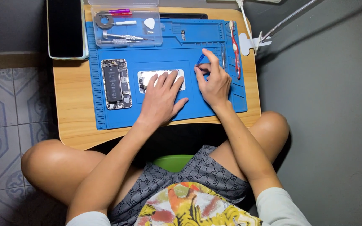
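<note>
Blue silicone mat [164, 113] covers most of the small wooden table [70, 121] at the upper centre of the frame. The left hand [161, 98] lies flat, fingers spread wide, pressing the screen panel [147, 77] face-down at mat centre. The right hand [212, 79], just right of the panel, pinches a thin blue tool [200, 59] between thumb and forefinger, tip pointing up and away from the panel.

The opened phone body [116, 83], battery exposed, lies at mat left, well apart from both hands. A clear tool tray [156, 39] sits at the upper left of the mat; a dark tablet [65, 27] lies beyond the mat's upper left corner. A red-handled tool [235, 50] lies along the mat's right edge.

For good work here, keep the palm pressure even so the panel cannot slide, hold the tool near its tip, and apply light force only.
</note>
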